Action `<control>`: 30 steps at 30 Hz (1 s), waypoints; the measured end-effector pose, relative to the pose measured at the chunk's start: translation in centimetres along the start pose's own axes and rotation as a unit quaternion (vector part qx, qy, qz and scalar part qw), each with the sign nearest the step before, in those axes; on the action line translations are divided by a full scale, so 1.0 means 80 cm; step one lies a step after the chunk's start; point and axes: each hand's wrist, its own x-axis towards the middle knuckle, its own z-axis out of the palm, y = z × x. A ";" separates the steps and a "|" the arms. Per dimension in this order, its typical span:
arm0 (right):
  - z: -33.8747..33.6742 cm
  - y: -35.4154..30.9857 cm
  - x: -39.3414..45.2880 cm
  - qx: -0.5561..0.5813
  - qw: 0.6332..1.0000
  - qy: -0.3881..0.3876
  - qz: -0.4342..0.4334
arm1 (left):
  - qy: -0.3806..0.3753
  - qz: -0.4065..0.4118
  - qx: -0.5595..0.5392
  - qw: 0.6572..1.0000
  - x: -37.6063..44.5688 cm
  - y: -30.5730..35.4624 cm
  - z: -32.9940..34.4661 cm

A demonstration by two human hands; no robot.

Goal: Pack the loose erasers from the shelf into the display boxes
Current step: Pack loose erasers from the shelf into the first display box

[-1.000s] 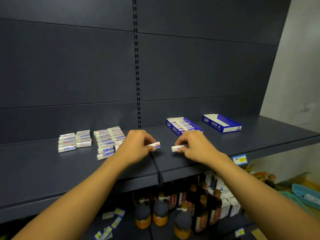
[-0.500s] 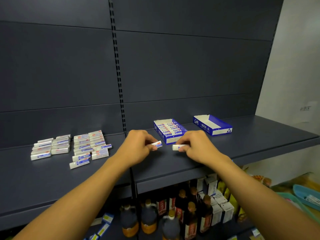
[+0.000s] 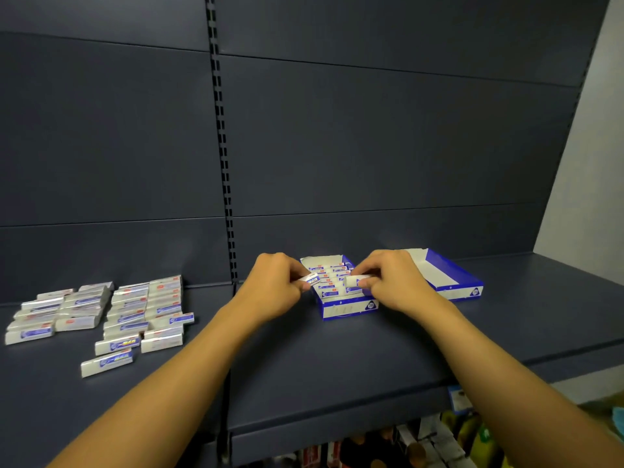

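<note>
The left hand point(image 3: 277, 288) pinches one eraser point(image 3: 311, 279), a small white block in a glossy wrapper with blue print, between thumb and fingers. The right hand point(image 3: 391, 285) pinches a second eraser point(image 3: 354, 281) by its plain white end. Both erasers are held over the near display box point(image 3: 347, 307), a shallow cardboard tray, blue outside and white inside, which already holds rows of wrapped erasers. Half a second ago the two hands were nearer to the front of the shelf, in front of this box; now they have moved farther back and are above it. Just to the right and a little farther back lies a second display box point(image 3: 452, 282) of the same kind; its inside looks bare white, but the right hand hides part of it. The loose erasers point(image 3: 111, 312) lie in flat rows on the left of the matte dark metal shelf point(image 3: 337, 366), well apart from the boxes.
</note>
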 end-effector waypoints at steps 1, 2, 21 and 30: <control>0.001 0.003 0.007 0.004 1.000 -0.003 0.003 | 0.001 -0.004 -0.001 1.000 0.006 -0.003 0.002; 0.003 0.007 0.013 0.009 1.000 -0.005 0.004 | 0.001 -0.008 -0.001 1.000 0.011 -0.005 0.004; 0.069 0.046 0.100 0.030 0.978 -0.137 -0.152 | 0.065 -0.109 0.031 0.991 0.064 -0.023 0.050; 0.081 0.033 0.111 0.015 0.967 -0.174 -0.187 | 0.071 -0.091 0.061 0.991 0.058 -0.031 0.054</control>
